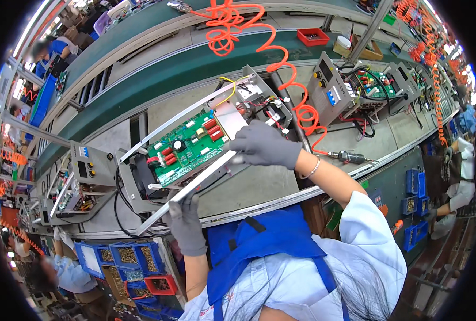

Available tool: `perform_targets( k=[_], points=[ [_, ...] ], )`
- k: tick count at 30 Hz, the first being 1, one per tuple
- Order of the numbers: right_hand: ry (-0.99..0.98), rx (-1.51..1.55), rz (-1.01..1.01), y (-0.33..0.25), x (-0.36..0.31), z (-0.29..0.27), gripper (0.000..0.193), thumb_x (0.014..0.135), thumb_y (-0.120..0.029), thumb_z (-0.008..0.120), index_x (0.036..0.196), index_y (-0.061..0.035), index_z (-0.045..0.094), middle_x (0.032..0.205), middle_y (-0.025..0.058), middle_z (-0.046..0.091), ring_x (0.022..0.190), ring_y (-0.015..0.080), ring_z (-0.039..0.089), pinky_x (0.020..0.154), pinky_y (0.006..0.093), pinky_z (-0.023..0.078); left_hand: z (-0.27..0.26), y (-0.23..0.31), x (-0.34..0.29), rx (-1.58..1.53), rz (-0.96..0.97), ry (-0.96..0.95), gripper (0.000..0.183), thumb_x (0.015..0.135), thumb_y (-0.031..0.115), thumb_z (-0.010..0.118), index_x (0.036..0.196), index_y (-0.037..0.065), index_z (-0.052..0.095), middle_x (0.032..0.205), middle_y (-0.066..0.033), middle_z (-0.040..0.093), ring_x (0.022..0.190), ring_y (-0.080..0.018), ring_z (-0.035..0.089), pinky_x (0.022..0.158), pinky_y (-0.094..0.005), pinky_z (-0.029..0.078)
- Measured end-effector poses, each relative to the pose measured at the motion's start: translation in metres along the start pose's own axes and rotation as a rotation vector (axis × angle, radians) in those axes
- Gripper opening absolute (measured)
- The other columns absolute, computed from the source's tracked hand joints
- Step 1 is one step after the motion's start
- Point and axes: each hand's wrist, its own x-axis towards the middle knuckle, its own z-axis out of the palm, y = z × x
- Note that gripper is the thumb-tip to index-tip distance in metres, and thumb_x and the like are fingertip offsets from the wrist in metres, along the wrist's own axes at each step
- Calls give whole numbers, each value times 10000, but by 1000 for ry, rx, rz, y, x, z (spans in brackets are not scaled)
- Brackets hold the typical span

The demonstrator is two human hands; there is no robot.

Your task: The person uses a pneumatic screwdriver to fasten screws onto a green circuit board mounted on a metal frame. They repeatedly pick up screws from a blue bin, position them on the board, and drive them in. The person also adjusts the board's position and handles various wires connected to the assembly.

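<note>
An open electronic unit lies on the bench in front of me, with a green circuit board carrying red and black components. Along its near side slants a long pale metal rail. My left hand, in a grey glove, pinches this rail towards its lower part. At the rail's upper end is my right hand, also gloved, its fingers curled over the end beside the board; their tips are partly hidden. Beyond the right hand sit a black fan and loose wires. A second pale rail runs along the far side.
A pneumatic screwdriver lies right of my right hand, on an orange coiled hose. Other open units stand to the right and left. Blue bins of small parts are at the lower left. A green conveyor belt runs behind.
</note>
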Motion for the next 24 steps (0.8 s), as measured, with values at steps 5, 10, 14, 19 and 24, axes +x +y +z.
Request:
perform_targets(
  k=[5,10,14,19,24],
  points=[
    [9,-36,-24,19,3,-11,297,837,-416,661,1043,-203,678,777,15,593,804,230,587,739,379,432,8,-17,16,-165,-43,-25,403,988,262,558,1294,10,487,1208,-159,600,1056,-264,635,893,-378,566],
    [24,-16,-62,18,7,-13,271,829,-399,675,989,-180,670,772,18,591,785,235,586,754,386,432,7,-15,17,-157,-34,-26,396,981,251,569,1280,3,491,1174,-160,616,1025,-250,648,890,-376,576],
    [41,-5,-58,17,8,-9,264,811,-384,696,959,-168,668,733,16,579,759,231,585,780,387,438,5,-11,18,-141,-42,-63,406,977,246,577,1284,-4,488,1174,-167,619,1025,-253,651,890,-377,576],
    [3,-17,-29,13,9,-11,272,793,-374,711,970,-173,664,758,22,580,774,220,583,792,382,440,3,-11,17,-91,-19,-52,471,973,296,580,1305,-19,473,1190,-178,612,1044,-267,648,886,-373,574],
    [-10,-54,-39,4,11,-17,285,784,-369,714,979,-167,662,780,20,589,800,218,580,791,371,436,-4,-9,18,-78,-21,-72,507,981,335,561,1327,-19,452,1228,-182,580,1076,-263,630,883,-364,569]
  ],
)
